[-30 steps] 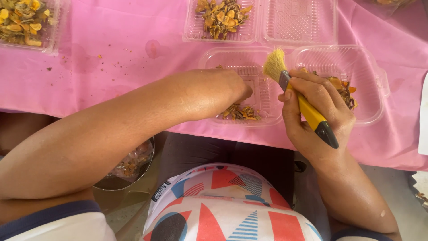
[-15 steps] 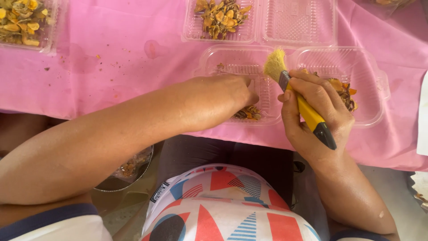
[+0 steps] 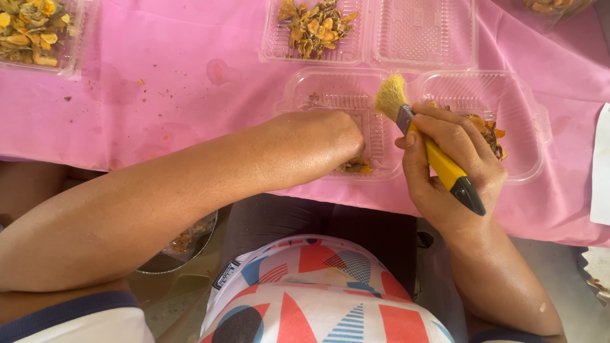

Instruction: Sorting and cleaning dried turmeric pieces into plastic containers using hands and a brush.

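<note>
An open clear plastic clamshell box lies at the near edge of the pink tablecloth. My left hand reaches into its left half, fingers hidden among orange and brown dried pieces. My right hand grips a small brush with a yellow and black handle. Its pale bristles point up over the middle of the box. More dried pieces lie in the right half, partly behind my right hand.
A second open clamshell at the back holds a heap of dried pieces. Another filled box sits far left. A metal bowl with scraps is below the table edge by my knee. White paper lies at right.
My left hand has pushed further forward into the box's left half, covering more of the dried pieces. The brush in my right hand has barely moved.
</note>
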